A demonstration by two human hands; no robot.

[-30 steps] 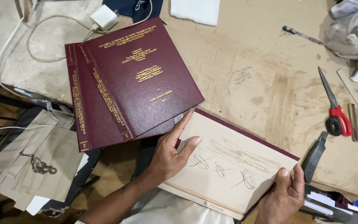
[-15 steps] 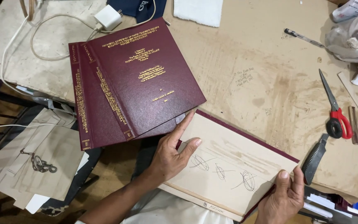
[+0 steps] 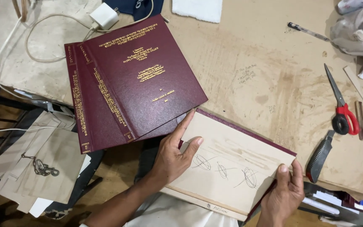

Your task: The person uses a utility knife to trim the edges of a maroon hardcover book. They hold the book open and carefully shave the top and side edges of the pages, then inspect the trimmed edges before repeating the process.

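Book [image 3: 227, 168], cover open: left hand [image 3: 174, 155] rests flat; right hand [image 3: 283, 196] seemingly grips its corner.

Two books [image 3: 135, 80] stacked left of open book [image 3: 227, 164]; scissors [image 3: 341, 105] far right.

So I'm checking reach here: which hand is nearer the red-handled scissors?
Right. The right hand grips the open book's lower right corner, below and left of the scissors; the left hand rests farther left.
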